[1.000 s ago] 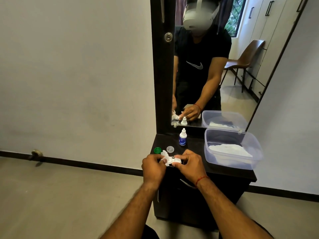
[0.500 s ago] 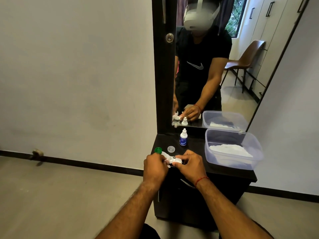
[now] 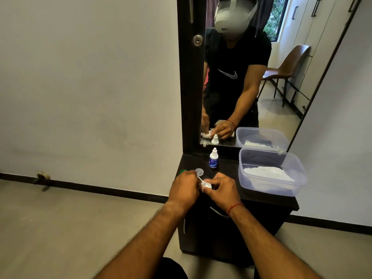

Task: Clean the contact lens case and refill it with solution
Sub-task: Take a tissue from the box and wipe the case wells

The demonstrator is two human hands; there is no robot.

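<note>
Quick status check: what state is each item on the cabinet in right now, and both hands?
Lens case: held between both hands, wells hidden.
Left hand: grips the case's left end.
Right hand: pinches its right end.
Green cap: off, on the cabinet top, partly behind the left hand.
Clear cap: off, lying on the top.
Solution bottle: upright, capped.
Plastic tub: lidless, white tissue inside.

Container [image 3: 269,186]: translucent, glossy plastic. Cabinet top [image 3: 267,202]: dark, smooth, slight sheen. Lens case [image 3: 205,184]: white, probably plastic. Mirror [image 3: 281,97]: glossy glass.
</note>
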